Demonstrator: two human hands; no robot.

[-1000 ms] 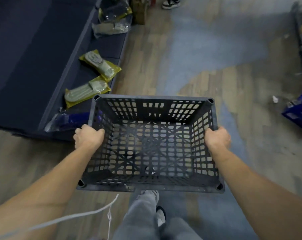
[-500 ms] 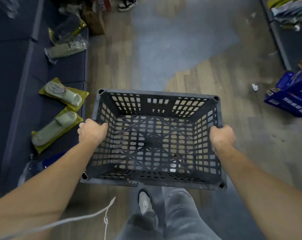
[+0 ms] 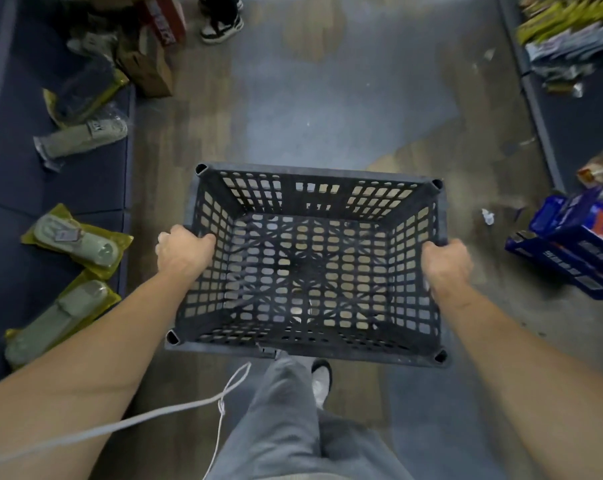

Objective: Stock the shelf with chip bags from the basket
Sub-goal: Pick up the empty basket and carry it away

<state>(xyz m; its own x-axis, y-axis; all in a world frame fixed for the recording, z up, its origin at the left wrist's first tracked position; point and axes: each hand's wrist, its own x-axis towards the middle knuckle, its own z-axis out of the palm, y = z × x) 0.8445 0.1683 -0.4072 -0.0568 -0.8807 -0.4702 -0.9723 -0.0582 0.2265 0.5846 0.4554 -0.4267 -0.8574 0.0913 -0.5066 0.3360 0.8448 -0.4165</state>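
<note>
Basket [image 3: 345,356] advanced | mesh bottom bare | left hand [image 3: 184,254], right hand [image 3: 447,263] grip sides

a shop aisle: a low dark-blue left shelf [image 3: 85,181] carries slippers [image 3: 75,237] in sealed yellow bags, a right shelf [image 3: 577,116] holds piled packets [image 3: 563,43], and blue cartons [image 3: 566,247] stand on the worn floor [image 3: 327,98].

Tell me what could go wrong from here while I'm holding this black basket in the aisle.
The white cord hangs loose beside your leg and might snag a foot.
The basket, held by left hand and right hand, hides the floor ahead; the blue boxes jut out on the right, a likely trip hazard.
The basket looks empty, so there's nothing to stock.
</note>
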